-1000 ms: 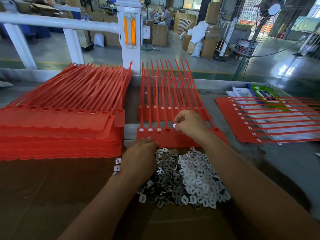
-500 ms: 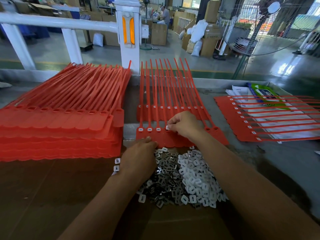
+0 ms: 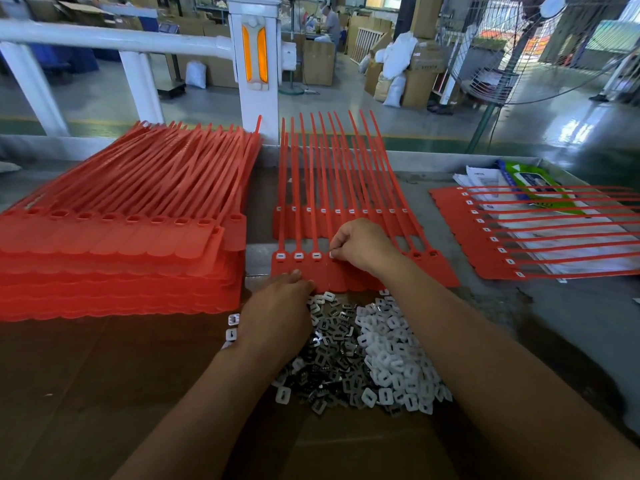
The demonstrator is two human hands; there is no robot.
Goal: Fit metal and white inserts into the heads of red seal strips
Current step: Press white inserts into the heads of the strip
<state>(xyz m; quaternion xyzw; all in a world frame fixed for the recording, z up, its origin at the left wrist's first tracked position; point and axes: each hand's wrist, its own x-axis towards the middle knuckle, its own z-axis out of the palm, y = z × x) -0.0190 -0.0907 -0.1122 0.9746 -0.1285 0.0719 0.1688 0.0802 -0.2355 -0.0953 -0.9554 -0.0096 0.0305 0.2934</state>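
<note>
- Front and centre on the bench, a flat sheet (image 3: 446, 275) of red plastic strips lies with its scalloped tab edge toward me and its thin tails running away; a second sheet sits under it further back
- right hand (image 3: 360, 244) is on the fourth head from the left, fingers curled and pinched together on a small white insert (image 3: 332, 254) right at the socket
- three heads (image 3: 280, 257) left of that already show white rounded-square inserts with a slot; two heads (image 3: 417, 254) past the right wrist are bare holes
- left hand (image 3: 277, 306) is knuckles-up, fingers together and fairly flat, tips resting on the sheet's near edge
- just below the sheet is the loose pile: shiny dark metal pieces (image 3: 332, 341) on the left, matte white ones (image 3: 391, 344) on the right; both forearms cross it and hide part of it
- all of that sits on brown cardboard (image 3: 86, 393)
- far left, a thick stack (image 3: 121, 244) of unfilled sheets with oval holes
- off right, another sheet (image 3: 485, 237) with inserts lies over papers and a green packet (image 3: 533, 185)
- white post (image 3: 256, 64) and a fan (image 3: 519, 46) stand behind
</note>
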